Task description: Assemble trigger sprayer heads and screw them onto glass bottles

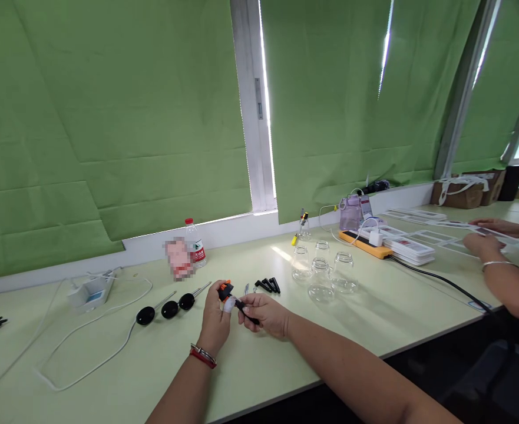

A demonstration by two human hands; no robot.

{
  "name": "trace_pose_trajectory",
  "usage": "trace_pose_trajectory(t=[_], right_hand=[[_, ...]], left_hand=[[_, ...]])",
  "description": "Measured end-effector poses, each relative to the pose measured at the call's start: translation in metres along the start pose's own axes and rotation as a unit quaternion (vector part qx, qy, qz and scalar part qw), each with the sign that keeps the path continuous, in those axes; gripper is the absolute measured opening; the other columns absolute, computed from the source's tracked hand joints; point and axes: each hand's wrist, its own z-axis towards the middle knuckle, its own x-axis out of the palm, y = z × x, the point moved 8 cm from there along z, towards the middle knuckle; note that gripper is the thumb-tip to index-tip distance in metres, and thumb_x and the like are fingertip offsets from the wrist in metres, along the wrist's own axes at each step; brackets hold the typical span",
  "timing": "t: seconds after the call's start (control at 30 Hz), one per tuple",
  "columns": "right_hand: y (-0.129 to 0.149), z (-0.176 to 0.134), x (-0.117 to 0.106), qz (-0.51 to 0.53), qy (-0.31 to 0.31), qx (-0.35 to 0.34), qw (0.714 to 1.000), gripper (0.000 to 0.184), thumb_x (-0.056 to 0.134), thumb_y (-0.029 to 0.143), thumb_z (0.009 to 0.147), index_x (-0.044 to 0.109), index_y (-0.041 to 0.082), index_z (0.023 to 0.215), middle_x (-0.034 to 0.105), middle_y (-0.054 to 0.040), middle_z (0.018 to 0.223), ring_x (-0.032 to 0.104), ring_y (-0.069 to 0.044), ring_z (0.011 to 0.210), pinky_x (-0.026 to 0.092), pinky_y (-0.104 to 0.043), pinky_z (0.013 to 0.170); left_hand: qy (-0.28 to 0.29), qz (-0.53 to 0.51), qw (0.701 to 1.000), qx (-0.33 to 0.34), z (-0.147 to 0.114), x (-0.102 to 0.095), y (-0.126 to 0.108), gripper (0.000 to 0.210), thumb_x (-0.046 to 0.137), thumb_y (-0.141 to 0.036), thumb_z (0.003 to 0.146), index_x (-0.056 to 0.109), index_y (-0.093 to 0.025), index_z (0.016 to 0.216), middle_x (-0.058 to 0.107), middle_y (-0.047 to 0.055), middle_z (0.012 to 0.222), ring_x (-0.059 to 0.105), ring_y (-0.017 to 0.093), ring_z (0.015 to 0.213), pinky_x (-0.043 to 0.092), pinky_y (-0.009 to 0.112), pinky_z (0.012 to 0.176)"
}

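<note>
My left hand (215, 315), with a white wrap on its thumb, is closed on a small orange and black piece (226, 290) whose kind I cannot make out. Against it, my right hand (265, 313) pinches a slim black handle-like part (253, 320); the two pieces meet between my hands, partly hidden by fingers. Just beyond my right hand lie several short black parts (268, 285) and a thin metal rod (246, 289). Left of my hands are black oval pieces with metal shafts (169, 309), lying in a row on the pale table (122, 371).
Several clear glass jars (321, 288) stand to the right. Behind are a red-capped water bottle (200, 253) and a purple bottle (350, 213). An orange power strip (365, 244) and white cable (91, 368) lie on the table. Another person's hands (482, 241) handle white frames at far right.
</note>
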Motion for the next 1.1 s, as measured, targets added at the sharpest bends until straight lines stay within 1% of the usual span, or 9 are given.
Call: trace_pose_trajectory(t=[0.1, 0.33, 0.47, 0.73, 0.9, 1.1], right_hand=[[0.002, 0.000, 0.001, -0.001, 0.001, -0.003, 1.000, 0.029, 0.066, 0.033, 0.075, 0.059, 0.013, 0.095, 0.062, -0.0018, 0.072, 0.048, -0.006, 0.046, 0.025, -0.019, 0.041], [0.005, -0.001, 0.002, -0.004, -0.003, -0.004, 1.000, 0.034, 0.065, 0.034, 0.075, 0.059, 0.012, 0.101, 0.060, -0.0013, 0.071, 0.046, -0.005, 0.045, 0.024, -0.019, 0.040], [0.005, -0.001, 0.001, -0.016, -0.007, -0.001, 1.000, 0.034, 0.064, 0.034, 0.076, 0.059, 0.014, 0.103, 0.060, -0.0009, 0.071, 0.046, -0.005, 0.046, 0.024, -0.019, 0.041], [0.004, -0.001, 0.002, -0.024, -0.016, -0.004, 1.000, 0.029, 0.063, 0.031, 0.076, 0.059, 0.014, 0.098, 0.060, -0.0011, 0.072, 0.046, -0.005, 0.045, 0.025, -0.020, 0.041], [0.004, 0.000, 0.001, -0.011, -0.015, -0.012, 1.000, 0.027, 0.062, 0.031, 0.075, 0.060, 0.014, 0.096, 0.060, -0.0011, 0.073, 0.046, -0.005, 0.044, 0.023, -0.020, 0.040], [0.001, 0.000, -0.002, -0.021, -0.026, -0.008, 0.999, 0.028, 0.061, 0.031, 0.076, 0.059, 0.013, 0.098, 0.060, -0.0019, 0.075, 0.047, -0.005, 0.045, 0.024, -0.019, 0.040]], left_hand=[[-0.003, -0.005, 1.000, -0.006, 0.000, 0.000, 0.000, 0.037, 0.051, -0.025, 0.081, 0.045, -0.022, 0.117, 0.051, 0.009, 0.119, 0.046, 0.023, 0.113, 0.031, 0.042, 0.101], [0.009, 0.003, 0.999, -0.032, 0.000, 0.002, 0.004, 0.038, 0.050, -0.025, 0.081, 0.044, -0.022, 0.119, 0.049, 0.008, 0.121, 0.046, 0.023, 0.113, 0.030, 0.041, 0.100], [0.002, -0.009, 0.999, -0.048, 0.000, 0.002, 0.004, 0.040, 0.051, -0.024, 0.079, 0.045, -0.023, 0.118, 0.050, 0.008, 0.121, 0.045, 0.024, 0.116, 0.029, 0.042, 0.102], [-0.003, 0.003, 0.999, -0.051, -0.001, 0.003, 0.008, 0.045, 0.053, -0.022, 0.077, 0.045, -0.024, 0.122, 0.048, 0.008, 0.127, 0.040, 0.025, 0.122, 0.027, 0.043, 0.104], [0.003, 0.026, 0.999, -0.039, 0.001, 0.005, 0.010, 0.046, 0.051, -0.021, 0.079, 0.043, -0.022, 0.124, 0.048, 0.009, 0.127, 0.041, 0.025, 0.122, 0.027, 0.042, 0.104], [0.016, 0.036, 0.998, -0.050, 0.001, 0.007, 0.013, 0.045, 0.050, -0.023, 0.080, 0.043, -0.021, 0.125, 0.048, 0.010, 0.127, 0.042, 0.025, 0.120, 0.029, 0.043, 0.103]])
